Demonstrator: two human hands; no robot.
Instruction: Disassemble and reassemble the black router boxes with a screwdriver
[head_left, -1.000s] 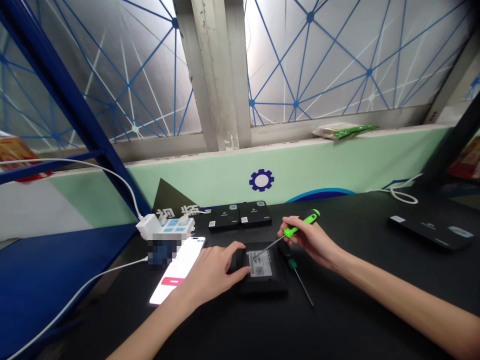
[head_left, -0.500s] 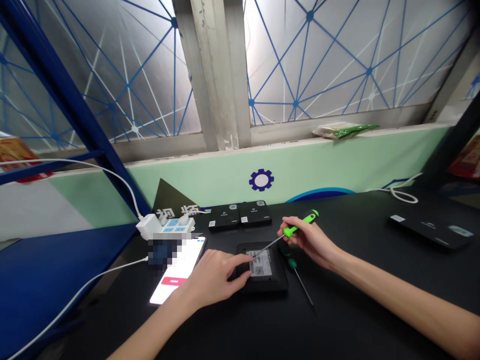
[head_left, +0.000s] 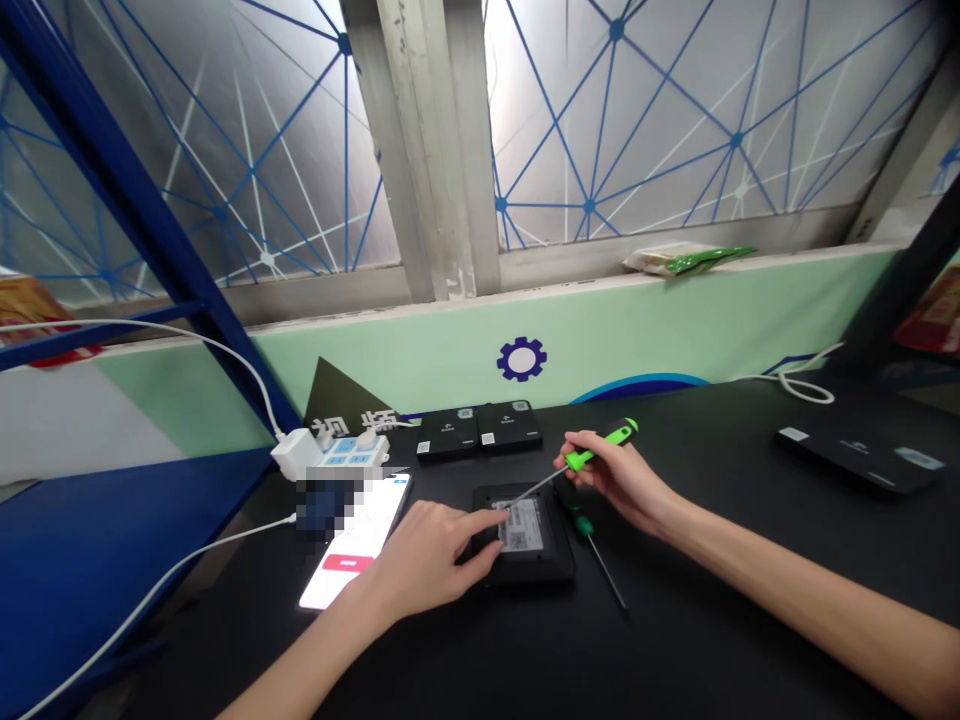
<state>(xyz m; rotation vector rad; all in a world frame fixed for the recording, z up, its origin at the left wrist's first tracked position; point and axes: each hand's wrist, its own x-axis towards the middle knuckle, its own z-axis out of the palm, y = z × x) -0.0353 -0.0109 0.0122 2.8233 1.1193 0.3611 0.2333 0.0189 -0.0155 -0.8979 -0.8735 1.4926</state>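
Note:
A black box-shaped device [head_left: 557, 570] lies on the table with a white printed label [head_left: 529, 535] facing up. My left hand [head_left: 431, 555] rests at its left side, index finger and thumb stretched apart, fingertips on the label area. My right hand [head_left: 611, 475] is closed around a screwdriver with a bright green and black handle [head_left: 600, 446]. Its metal shaft slants down to the left, and the tip meets the label beside my left index fingertip. Right of the device lies a second screwdriver [head_left: 600, 560] with a dark green collar.
A lit phone [head_left: 367, 535] lies left of my left hand, partly pixelated. Behind it sits a power strip [head_left: 352, 452] with a white charger [head_left: 296, 453] and cables. Two black boxes [head_left: 448, 436] stand near the wall. Another black device [head_left: 859, 460] lies far right.
The screwdriver tip has shifted very slightly away from me along the label. Both hands keep almost the same place.

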